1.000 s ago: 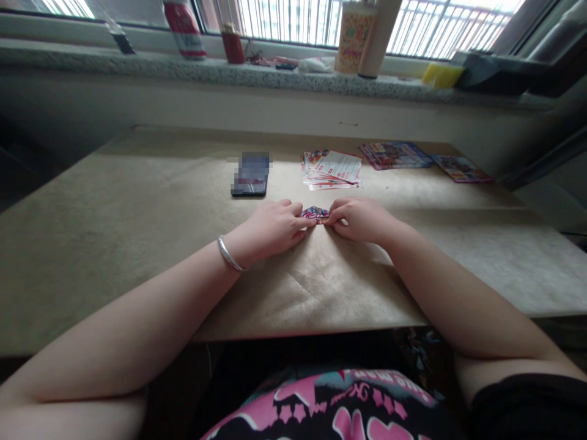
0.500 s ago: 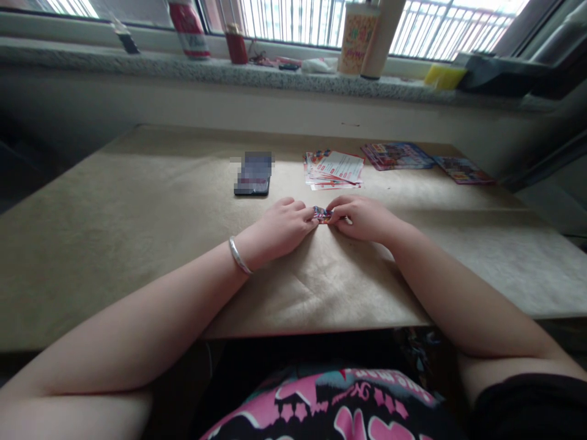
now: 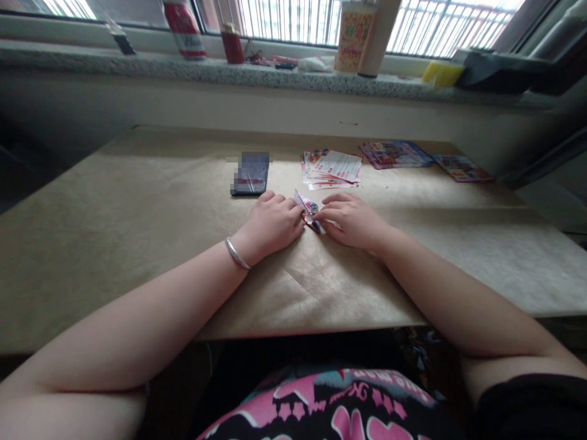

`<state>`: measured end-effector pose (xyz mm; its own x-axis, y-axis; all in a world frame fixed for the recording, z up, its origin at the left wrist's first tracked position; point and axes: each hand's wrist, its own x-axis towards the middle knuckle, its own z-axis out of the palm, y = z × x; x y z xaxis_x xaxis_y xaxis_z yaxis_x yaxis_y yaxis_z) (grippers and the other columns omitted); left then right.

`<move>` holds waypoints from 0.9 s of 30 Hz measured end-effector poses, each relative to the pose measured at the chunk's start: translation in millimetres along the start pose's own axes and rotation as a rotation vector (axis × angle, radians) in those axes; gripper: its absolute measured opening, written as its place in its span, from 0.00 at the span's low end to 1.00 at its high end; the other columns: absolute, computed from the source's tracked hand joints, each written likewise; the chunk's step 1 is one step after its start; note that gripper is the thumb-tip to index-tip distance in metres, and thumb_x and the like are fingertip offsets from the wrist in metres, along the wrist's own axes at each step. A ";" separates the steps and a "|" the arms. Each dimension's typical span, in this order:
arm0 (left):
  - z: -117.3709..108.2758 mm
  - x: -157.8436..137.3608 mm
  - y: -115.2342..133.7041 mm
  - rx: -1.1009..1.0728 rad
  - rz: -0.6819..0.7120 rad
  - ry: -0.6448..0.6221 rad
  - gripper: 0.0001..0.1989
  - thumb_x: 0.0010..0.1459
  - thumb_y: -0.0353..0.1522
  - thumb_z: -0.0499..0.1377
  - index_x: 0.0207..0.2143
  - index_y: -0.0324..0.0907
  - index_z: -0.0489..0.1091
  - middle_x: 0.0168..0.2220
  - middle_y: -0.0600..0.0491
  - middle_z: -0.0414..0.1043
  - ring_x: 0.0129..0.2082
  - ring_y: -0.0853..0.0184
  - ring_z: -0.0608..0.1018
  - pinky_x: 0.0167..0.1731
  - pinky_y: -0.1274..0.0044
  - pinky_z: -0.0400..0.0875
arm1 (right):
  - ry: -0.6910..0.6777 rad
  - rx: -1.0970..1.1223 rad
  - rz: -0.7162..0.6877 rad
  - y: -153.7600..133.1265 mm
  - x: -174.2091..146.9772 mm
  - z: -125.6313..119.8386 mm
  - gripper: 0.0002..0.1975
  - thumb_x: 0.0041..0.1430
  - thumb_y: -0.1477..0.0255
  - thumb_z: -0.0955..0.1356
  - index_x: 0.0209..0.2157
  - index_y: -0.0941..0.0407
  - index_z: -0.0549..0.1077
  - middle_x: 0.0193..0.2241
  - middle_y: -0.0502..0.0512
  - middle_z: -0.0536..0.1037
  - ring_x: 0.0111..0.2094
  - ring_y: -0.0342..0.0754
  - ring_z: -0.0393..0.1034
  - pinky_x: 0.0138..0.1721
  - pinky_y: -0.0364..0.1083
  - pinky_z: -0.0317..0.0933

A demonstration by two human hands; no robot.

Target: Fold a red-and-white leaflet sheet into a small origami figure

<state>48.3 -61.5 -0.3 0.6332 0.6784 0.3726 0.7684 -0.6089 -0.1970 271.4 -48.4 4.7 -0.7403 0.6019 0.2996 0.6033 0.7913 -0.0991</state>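
Note:
A small, colourfully printed folded paper [image 3: 308, 205] lies on the table between my two hands, its flaps standing apart. My left hand [image 3: 277, 221] rests on the table with its fingers curled and closed on the paper's left edge. From the other side, my right hand [image 3: 353, 219] reaches over with its fingers stretched and apart. One fingertip of it touches the paper's right part; I cannot make out a grip. A silver bangle [image 3: 237, 253] circles my left wrist.
Behind my hands are a dark phone [image 3: 251, 174] and fanned printed sheets [image 3: 337, 166]. Glossy printed packs [image 3: 397, 154] lie at the back right, beside another pack [image 3: 463, 168]. A patterned cup [image 3: 355, 36], a red-and-white can [image 3: 184, 30] and other items stand on the windowsill [image 3: 151, 68].
The paper, flat and pinched between both hands before, now has raised, parted flaps. My right hand has loosened and spread its fingers; both hands sit slightly further left in view.

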 end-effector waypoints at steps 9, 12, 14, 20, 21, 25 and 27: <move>5.8 2.2 -2.8 -0.088 -0.072 -0.080 0.22 0.66 0.41 0.52 0.55 0.38 0.70 0.47 0.44 0.75 0.47 0.54 0.76 0.49 0.65 0.66 | 0.014 0.040 -0.113 4.3 2.9 11.2 0.11 0.60 0.77 0.63 0.40 0.57 0.76 0.42 0.59 0.80 0.46 0.54 0.71 0.52 0.52 0.62; 7.3 2.0 -3.0 -0.127 -0.072 -0.086 0.21 0.65 0.41 0.53 0.55 0.39 0.70 0.49 0.44 0.75 0.48 0.55 0.75 0.50 0.65 0.67 | 0.004 0.125 -0.103 5.4 3.0 11.8 0.11 0.60 0.79 0.63 0.39 0.56 0.75 0.40 0.57 0.81 0.44 0.51 0.73 0.50 0.50 0.63; 8.1 1.9 -3.6 -0.154 -0.070 -0.090 0.21 0.65 0.40 0.54 0.55 0.39 0.70 0.49 0.45 0.74 0.49 0.55 0.75 0.52 0.65 0.67 | 0.011 0.185 -0.100 4.8 3.3 11.1 0.11 0.60 0.80 0.62 0.38 0.55 0.75 0.39 0.56 0.81 0.43 0.50 0.74 0.50 0.49 0.63; 9.9 2.4 -6.7 -0.233 -0.013 -0.092 0.20 0.64 0.37 0.54 0.55 0.39 0.70 0.51 0.46 0.74 0.51 0.56 0.75 0.54 0.65 0.68 | 0.085 0.138 -0.050 8.4 2.9 12.6 0.11 0.57 0.80 0.64 0.40 0.55 0.74 0.43 0.57 0.80 0.46 0.52 0.72 0.51 0.50 0.63; 10.4 2.5 -7.3 -0.246 0.006 -0.085 0.19 0.64 0.35 0.54 0.55 0.39 0.71 0.51 0.46 0.75 0.51 0.57 0.75 0.54 0.65 0.69 | 0.091 0.110 -0.033 10.3 2.4 13.2 0.12 0.57 0.79 0.65 0.41 0.55 0.75 0.44 0.57 0.80 0.47 0.53 0.71 0.51 0.51 0.63; 13.9 3.5 -10.3 -0.308 0.091 -0.058 0.18 0.64 0.29 0.53 0.53 0.39 0.72 0.51 0.48 0.76 0.50 0.59 0.76 0.54 0.67 0.69 | 0.064 0.054 0.009 17.2 0.5 13.5 0.11 0.59 0.78 0.65 0.42 0.56 0.76 0.44 0.57 0.81 0.46 0.53 0.72 0.50 0.51 0.63; 16.4 3.9 -11.9 -0.321 0.110 -0.040 0.18 0.63 0.27 0.52 0.53 0.39 0.72 0.51 0.49 0.76 0.50 0.60 0.76 0.54 0.67 0.70 | 0.048 0.043 0.010 18.2 -0.1 11.9 0.11 0.61 0.76 0.65 0.41 0.55 0.77 0.43 0.56 0.81 0.45 0.52 0.72 0.49 0.50 0.62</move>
<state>43.1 -44.9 -11.4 0.7189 0.6132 0.3274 0.6307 -0.7734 0.0639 278.8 -32.8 -8.4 -0.7185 0.6048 0.3435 0.5966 0.7898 -0.1425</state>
